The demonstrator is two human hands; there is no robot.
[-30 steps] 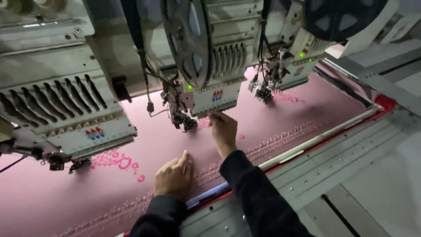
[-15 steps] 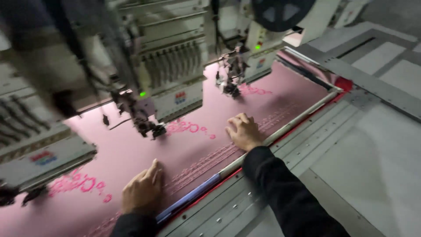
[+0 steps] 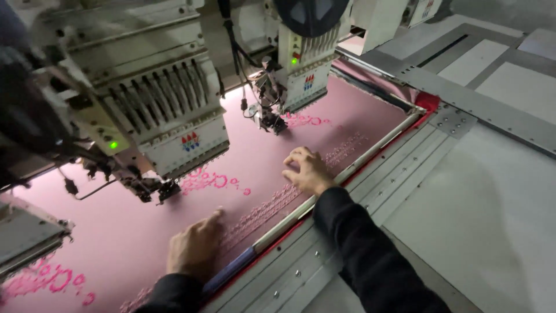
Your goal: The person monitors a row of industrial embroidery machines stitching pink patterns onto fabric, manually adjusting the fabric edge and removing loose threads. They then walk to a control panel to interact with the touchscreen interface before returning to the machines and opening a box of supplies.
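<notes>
A pink fabric lies stretched flat in a long frame under a row of embroidery machine heads. My left hand rests palm down on the fabric near its front edge, fingers together, holding nothing. My right hand presses on the fabric with fingers spread, just behind a band of pink stitching that runs along the front edge. One embroidery head hangs above and behind my left hand. Another head stands beyond my right hand. Pink embroidered loops sit under the nearer head.
A white and red frame bar borders the fabric in front. A grey metal table with screws extends to the right. More pink embroidery shows at the far left, beside a third machine head.
The view has swung left and nearer. My right hand drew back from under the needle head to the front band of stitching. My left hand stays on the fabric near the front edge.
</notes>
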